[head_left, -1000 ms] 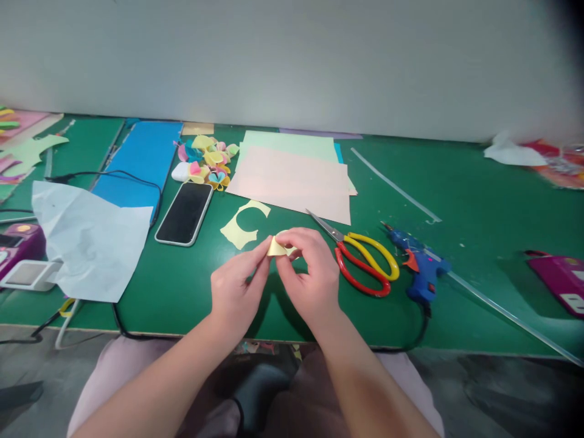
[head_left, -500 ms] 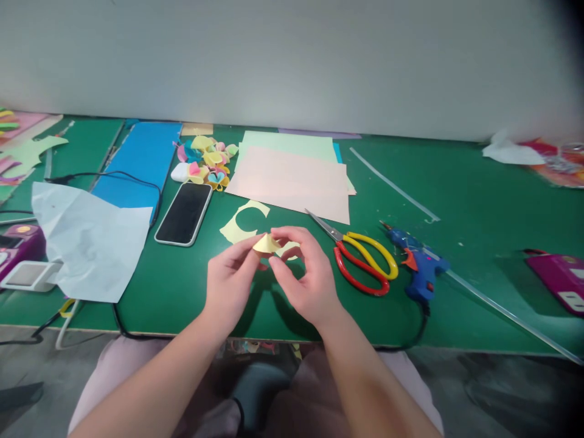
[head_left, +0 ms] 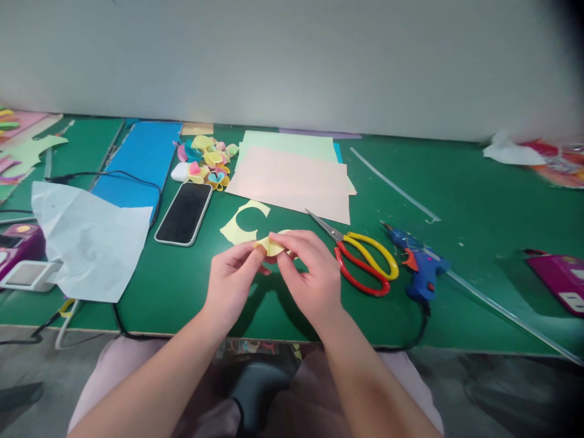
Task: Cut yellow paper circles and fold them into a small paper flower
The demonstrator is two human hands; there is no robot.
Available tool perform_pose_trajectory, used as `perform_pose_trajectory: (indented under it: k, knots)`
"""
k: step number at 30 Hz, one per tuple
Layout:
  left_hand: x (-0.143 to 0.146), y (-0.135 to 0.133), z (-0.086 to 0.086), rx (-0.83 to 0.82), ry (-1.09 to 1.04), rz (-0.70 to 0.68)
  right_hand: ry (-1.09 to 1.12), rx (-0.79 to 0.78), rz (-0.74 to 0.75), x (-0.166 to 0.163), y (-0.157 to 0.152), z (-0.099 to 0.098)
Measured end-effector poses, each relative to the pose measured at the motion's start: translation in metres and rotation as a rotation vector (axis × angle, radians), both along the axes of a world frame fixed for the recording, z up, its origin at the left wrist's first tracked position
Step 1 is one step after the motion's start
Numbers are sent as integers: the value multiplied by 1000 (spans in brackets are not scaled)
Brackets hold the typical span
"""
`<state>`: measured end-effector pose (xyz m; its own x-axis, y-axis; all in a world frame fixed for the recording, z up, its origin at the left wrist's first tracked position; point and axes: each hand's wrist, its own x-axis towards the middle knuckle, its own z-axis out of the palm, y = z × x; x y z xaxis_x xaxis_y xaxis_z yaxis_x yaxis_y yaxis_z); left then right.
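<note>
A small folded piece of yellow paper (head_left: 270, 246) is held above the green table, between both hands. My left hand (head_left: 233, 281) pinches its left side with thumb and forefinger. My right hand (head_left: 310, 274) pinches the right side, its fingers partly covering the paper. Just beyond the hands lies a yellow paper scrap (head_left: 237, 230) with a round cutout; another pale scrap is mostly hidden behind my right hand. Scissors (head_left: 365, 261) with red and yellow handles lie slightly open right of my right hand.
A blue glue gun (head_left: 422, 267) with a long glue stick lies at the right. Pink paper (head_left: 292, 182) tops stacked sheets at the back. Left of it are small colourful paper pieces (head_left: 212, 158) and a phone (head_left: 184, 214). A crumpled white sheet (head_left: 93, 243) and cables lie farther left.
My right hand's fingers have closed onto the right side of the yellow paper, which now looks more creased and flattened. My left hand keeps its pinch.
</note>
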<state>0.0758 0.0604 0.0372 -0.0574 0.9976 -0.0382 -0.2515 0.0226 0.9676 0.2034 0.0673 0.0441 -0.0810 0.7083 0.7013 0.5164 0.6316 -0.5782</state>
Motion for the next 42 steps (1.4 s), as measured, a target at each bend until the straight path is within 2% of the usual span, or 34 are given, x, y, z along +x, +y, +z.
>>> perform_pose_trajectory:
  k: [7, 18, 25, 30, 42]
  knots:
    - [0, -1, 3, 18, 101, -14, -15, 27, -83, -1, 0, 2]
    - [2, -1, 8, 40, 183, 0, -16, 64, -124, -5, 0, -2]
    - [1, -1, 4, 2, 121, -37, -84, 124, -156, -5, 0, -3]
    - [1, 0, 3, 0, 57, 17, -95, 107, -154, -5, 0, -2]
    - [1, -1, 3, -16, 77, 38, -151, 134, -162, -6, 0, -6]
